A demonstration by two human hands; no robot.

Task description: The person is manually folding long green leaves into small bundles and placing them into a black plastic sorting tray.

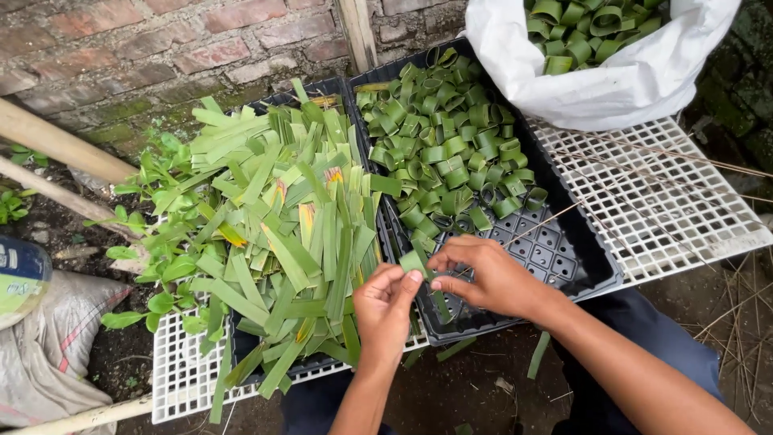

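Leaf strip [414, 263] sits pinched between both our hands, just over the near edge of the black cell tray [564, 258]. Left hand [385, 310] has fingers curled closed around the strip's lower end, thumb on top; right hand [483, 278] is closed down on the upper end with fingertips, likely so the strip can be bent into a loop like the others. Directly beyond the hands, that tray holds a heap of rolled green leaf rings [447, 149]; the cells nearest the right hand are bare. Left of the hands, a second black tray [241, 346] is buried under a stack of flat cut leaf strips [282, 234], laid roughly lengthwise toward us, so within easy reach. Both trays rest on white plastic grids [660, 209]. Beyond the right hand, a white sack [628, 80] stands open with more green rings inside. Far left: small leafy plants [161, 266], bamboo poles [56, 145], brick wall [161, 48], a grey sack [48, 354] on dirt.
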